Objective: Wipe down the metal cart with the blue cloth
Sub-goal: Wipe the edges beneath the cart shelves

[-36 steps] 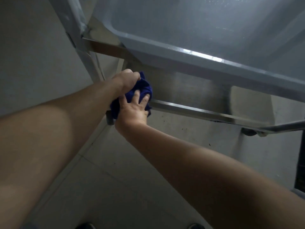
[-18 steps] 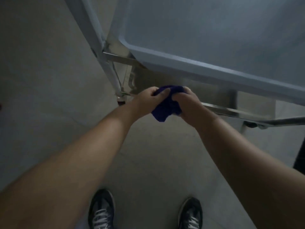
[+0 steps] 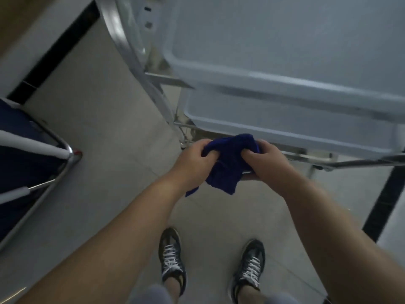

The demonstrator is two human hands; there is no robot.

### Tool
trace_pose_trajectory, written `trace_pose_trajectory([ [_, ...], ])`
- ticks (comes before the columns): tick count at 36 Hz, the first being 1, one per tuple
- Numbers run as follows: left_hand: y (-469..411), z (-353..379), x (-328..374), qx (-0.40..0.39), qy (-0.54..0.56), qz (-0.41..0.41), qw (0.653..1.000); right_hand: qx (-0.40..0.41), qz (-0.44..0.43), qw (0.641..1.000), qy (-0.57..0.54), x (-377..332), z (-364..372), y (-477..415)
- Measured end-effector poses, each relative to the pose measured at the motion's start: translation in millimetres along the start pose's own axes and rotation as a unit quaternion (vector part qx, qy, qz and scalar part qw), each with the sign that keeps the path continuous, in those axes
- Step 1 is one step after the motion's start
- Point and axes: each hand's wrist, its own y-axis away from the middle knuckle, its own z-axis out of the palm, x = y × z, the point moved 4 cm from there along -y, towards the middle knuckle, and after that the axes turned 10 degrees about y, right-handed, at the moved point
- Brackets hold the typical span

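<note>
Holding the blue cloth (image 3: pixel 228 170) bunched up, left grip (image 3: pixel 195 161) and right grip (image 3: pixel 265 163) both clamped on it, metal cart (image 3: pixel 285 119) just beyond.

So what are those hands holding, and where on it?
Both hold the blue cloth. The left hand grips its bunched left side and the right hand its right side, while its lower end hangs loose between them.

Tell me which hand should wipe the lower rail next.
Probably right: the right hand grips the blue cloth beside the exposed lower rail; the left hand sits at its corner.
</note>
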Motion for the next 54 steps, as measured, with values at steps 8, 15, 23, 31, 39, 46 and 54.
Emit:
trace_pose_trajectory([
  [8,42.6,7.5,103.1,0.017,0.014,0.010,1.000,0.019,-0.013,0.999,0.032,-69.1,-59.6,72.3],
  [15,57.2,28.4,185.5,0.004,-0.019,0.033,0.999,0.052,-0.065,0.996,-0.035,-111.4,-118.5,133.6],
  [23,15.5,68.4,262.8,0.002,-0.167,0.086,0.982,0.278,-0.076,0.948,0.136,-121.1,-182.5,122.3],
  [31,4.3,76.9,270.3,0.017,-0.286,0.091,0.954,0.277,-0.090,0.903,0.315,-134.7,-157.1,94.1],
  [39,-20.2,31.6,235.2,0.083,-0.425,-0.031,0.901,0.257,-0.126,0.865,0.413,-142.4,-151.3,89.7],
  [46,-27.7,-48.5,231.9,0.055,-0.485,-0.122,0.864,0.364,0.028,0.839,0.403,-84.4,-307.2,104.5],
  [54,-39.7,-57.9,224.8,0.032,-0.438,-0.121,0.890,0.439,0.200,0.820,0.308,-58.7,-399.3,87.9],
])
